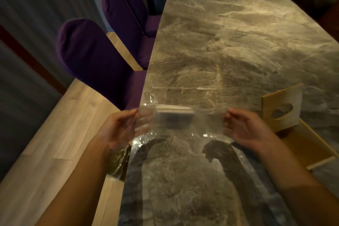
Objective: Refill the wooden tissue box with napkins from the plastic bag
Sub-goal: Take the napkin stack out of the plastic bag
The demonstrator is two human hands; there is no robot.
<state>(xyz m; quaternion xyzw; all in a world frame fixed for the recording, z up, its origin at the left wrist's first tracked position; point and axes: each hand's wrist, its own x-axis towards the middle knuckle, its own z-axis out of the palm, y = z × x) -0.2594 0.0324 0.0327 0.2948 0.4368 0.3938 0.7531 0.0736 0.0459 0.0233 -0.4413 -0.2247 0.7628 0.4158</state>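
Mid-frame, my left hand [124, 128] and right hand [245, 126] each pinch an edge of the one clear plastic bag [183, 124], the one wooden tissue box [310, 147] lies open at right, and with no napkins visible the filling looks undone; three purple chairs [91, 55] stand upper left.

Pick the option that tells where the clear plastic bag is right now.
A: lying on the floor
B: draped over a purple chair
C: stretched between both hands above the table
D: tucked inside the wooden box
C: the left hand and the right hand each pinch one end of the clear plastic bag, holding it spread above the table, apart from the wooden tissue box at the right.
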